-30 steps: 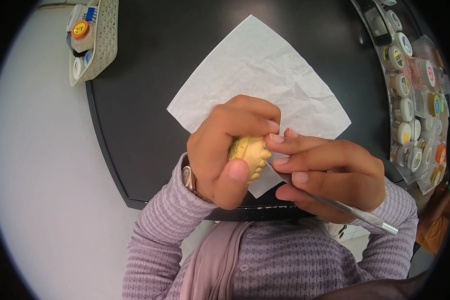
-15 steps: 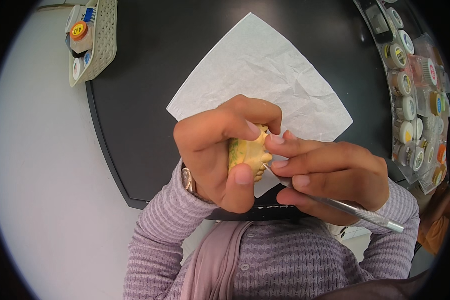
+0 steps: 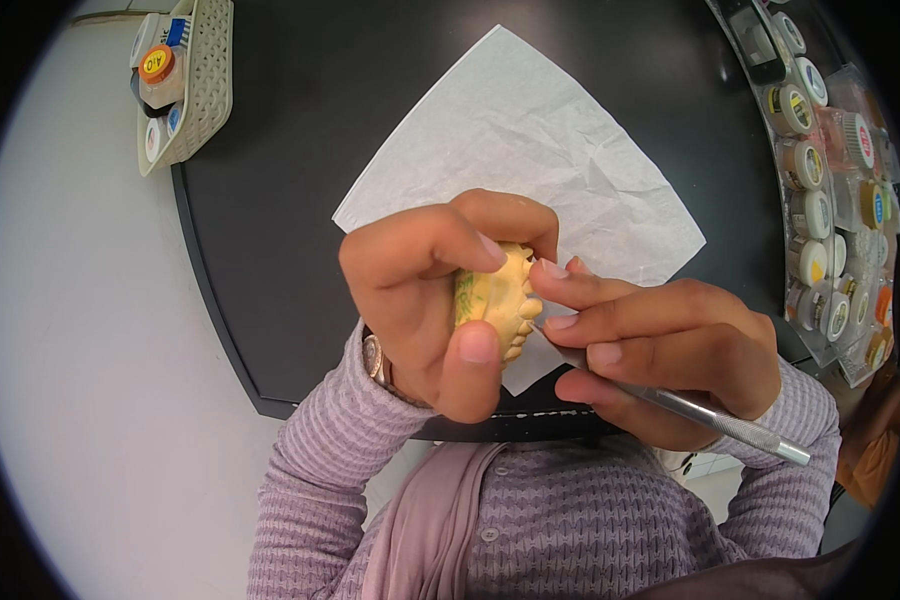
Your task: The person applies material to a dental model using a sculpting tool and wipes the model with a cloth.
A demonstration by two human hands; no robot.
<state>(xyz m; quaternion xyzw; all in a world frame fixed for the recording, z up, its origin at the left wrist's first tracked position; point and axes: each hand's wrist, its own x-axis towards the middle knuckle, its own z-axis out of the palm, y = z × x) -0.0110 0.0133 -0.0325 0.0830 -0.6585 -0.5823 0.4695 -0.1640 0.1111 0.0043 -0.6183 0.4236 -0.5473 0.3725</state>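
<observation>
The cast (image 3: 492,290) was gripped by the curled left hand (image 3: 410,300), the tool (image 3: 735,426) pinched in the right hand (image 3: 682,340) near the teeth (image 3: 530,310); work seemed underway, what remained unclear.

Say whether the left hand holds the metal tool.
No, the right hand holds the tool; the left hand grips the tooth model.

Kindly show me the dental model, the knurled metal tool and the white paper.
Dental model (image 3: 495,297), head view: yellow side beside the teeth.
Knurled metal tool (image 3: 745,432), head view: handle.
White paper (image 3: 520,135), head view: bare upper surface.
</observation>
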